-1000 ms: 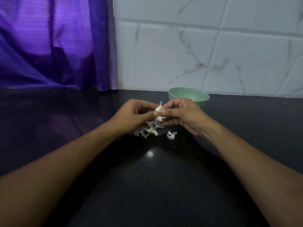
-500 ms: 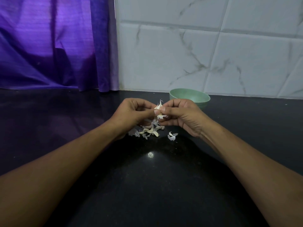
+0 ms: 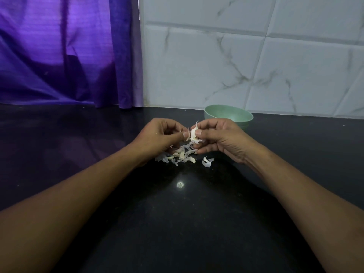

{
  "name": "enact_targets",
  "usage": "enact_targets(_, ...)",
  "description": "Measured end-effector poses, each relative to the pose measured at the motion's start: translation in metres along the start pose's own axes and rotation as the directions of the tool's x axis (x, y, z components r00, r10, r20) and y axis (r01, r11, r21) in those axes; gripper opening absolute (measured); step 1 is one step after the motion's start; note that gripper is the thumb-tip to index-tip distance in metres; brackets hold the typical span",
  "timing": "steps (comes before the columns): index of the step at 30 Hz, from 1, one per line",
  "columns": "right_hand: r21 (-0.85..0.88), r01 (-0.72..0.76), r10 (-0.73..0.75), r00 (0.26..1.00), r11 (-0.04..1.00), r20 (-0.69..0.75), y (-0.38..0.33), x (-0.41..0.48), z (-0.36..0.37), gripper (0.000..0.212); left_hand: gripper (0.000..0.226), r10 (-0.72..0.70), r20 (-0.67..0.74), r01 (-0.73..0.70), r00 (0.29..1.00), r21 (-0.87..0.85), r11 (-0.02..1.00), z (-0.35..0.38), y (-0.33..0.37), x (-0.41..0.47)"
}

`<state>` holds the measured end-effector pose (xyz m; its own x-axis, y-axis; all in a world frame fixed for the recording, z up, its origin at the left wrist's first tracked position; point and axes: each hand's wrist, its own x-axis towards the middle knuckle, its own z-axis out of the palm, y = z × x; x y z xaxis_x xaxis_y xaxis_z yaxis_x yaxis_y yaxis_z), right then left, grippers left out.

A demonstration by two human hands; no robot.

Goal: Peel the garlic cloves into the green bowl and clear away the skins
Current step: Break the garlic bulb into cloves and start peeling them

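Little changed: our left hand [image 3: 159,136] and right hand [image 3: 220,136] stayed curled, both hands pinching one garlic clove [image 3: 193,133] over the loose skins [image 3: 181,155] on the surface [image 3: 177,213], skin fraying lower, so we judged it still mid-peel, green bowl [image 3: 230,114] just behind.

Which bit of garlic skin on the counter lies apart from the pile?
The curled scrap right of the pile, near the right hand; the rest lie heaped.

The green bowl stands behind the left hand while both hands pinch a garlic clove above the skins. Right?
Not quite: the head view shows the green bowl behind the right hand, not the left hand; both pinch the garlic clove above the skins.
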<state>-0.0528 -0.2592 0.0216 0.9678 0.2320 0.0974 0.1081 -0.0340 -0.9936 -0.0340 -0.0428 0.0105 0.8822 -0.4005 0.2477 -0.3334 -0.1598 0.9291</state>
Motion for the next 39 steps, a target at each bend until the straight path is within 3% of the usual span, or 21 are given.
enact_targets(10, -0.057, 0.109, -0.112, 0.992, 0.992, -0.059, 0.004, 0.000, 0.009, 0.033, 0.023, 0.076, 0.017, -0.078, 0.997, 0.141, 0.987, 0.005, 0.003, -0.004)
enact_targets(19, -0.028, 0.153, -0.154, 0.987, 0.988, -0.048, 0.002, 0.004, 0.008, 0.026, 0.015, 0.057, -0.016, -0.058, 0.998, -0.022, 0.998, 0.002, 0.004, -0.001)
enact_targets(25, -0.029, 0.109, -0.109, 0.994, 0.994, -0.017, 0.001, 0.003, 0.005, 0.014, 0.018, 0.039, 0.027, -0.037, 0.999, -0.081, 0.996, 0.003, 0.000, 0.001)
enact_targets(32, -0.202, 0.110, -0.126, 0.990, 0.973, -0.065, 0.003, 0.003, -0.002, 0.007, 0.025, 0.038, 0.037, -0.037, 0.999, -0.018, 0.999, 0.002, -0.004, 0.003)
enact_targets(39, -0.245, 0.151, -0.169, 0.984, 0.958, -0.053, 0.006, 0.005, -0.003, 0.019, 0.032, 0.104, 0.023, -0.106, 0.994, 0.109, 0.988, 0.001, -0.004, 0.004)
